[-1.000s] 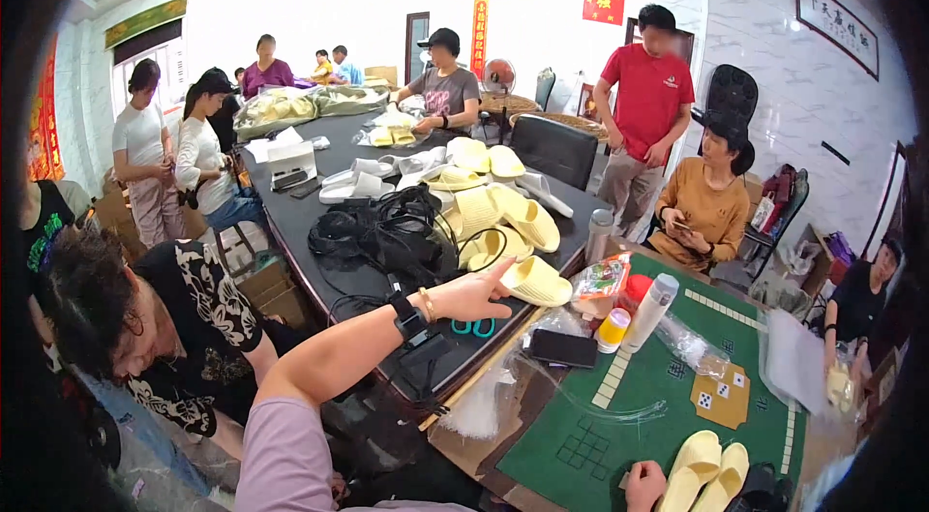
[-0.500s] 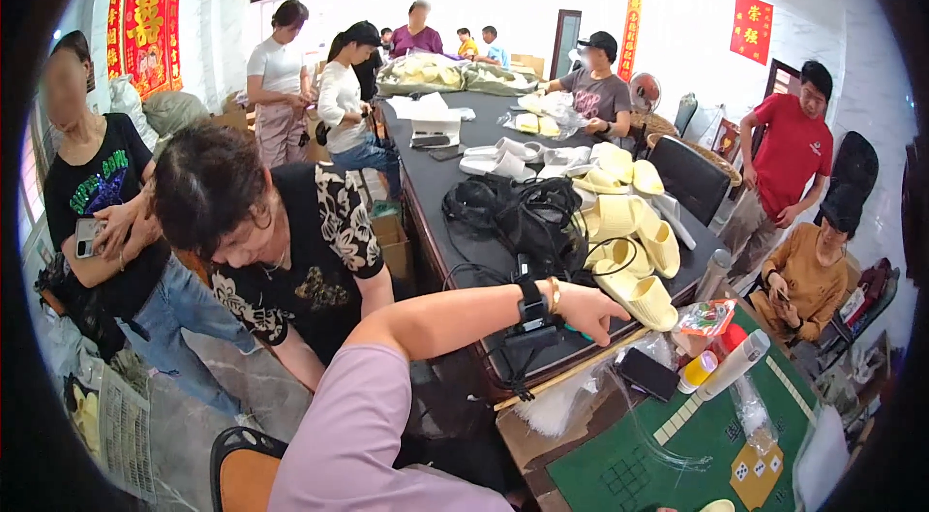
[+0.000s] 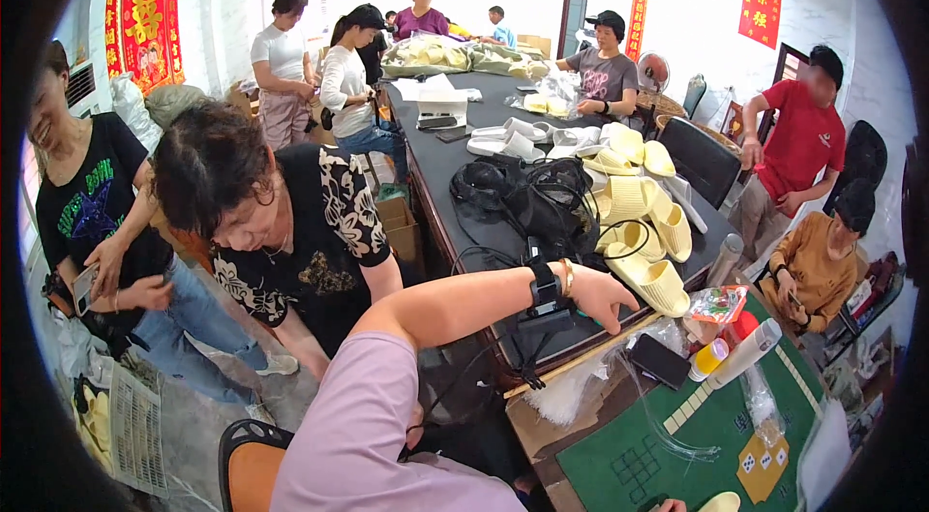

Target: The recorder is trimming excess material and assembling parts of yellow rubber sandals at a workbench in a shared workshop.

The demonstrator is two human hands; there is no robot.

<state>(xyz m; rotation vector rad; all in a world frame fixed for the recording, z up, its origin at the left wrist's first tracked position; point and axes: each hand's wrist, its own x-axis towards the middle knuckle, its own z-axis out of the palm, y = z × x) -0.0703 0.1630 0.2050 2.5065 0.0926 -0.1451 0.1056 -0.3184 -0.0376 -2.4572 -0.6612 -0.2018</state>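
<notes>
Pale yellow ribbed slippers (image 3: 625, 198) lie heaped by the left hand (image 3: 598, 293), fingers apart; for the right hand (image 3: 670, 505), I cannot tell

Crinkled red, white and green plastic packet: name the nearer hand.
Left. The left hand is left of the packet; the right hand, mostly cut off, is farther, at the bottom edge.

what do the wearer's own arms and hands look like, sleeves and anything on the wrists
On the left side, a short, plain lavender sleeve. The wrist has a black wristband and, nearer the left hand, a slim gold-coloured bangle. The right hand barely shows at the lower edge, so anything worn there cannot be told.
</notes>
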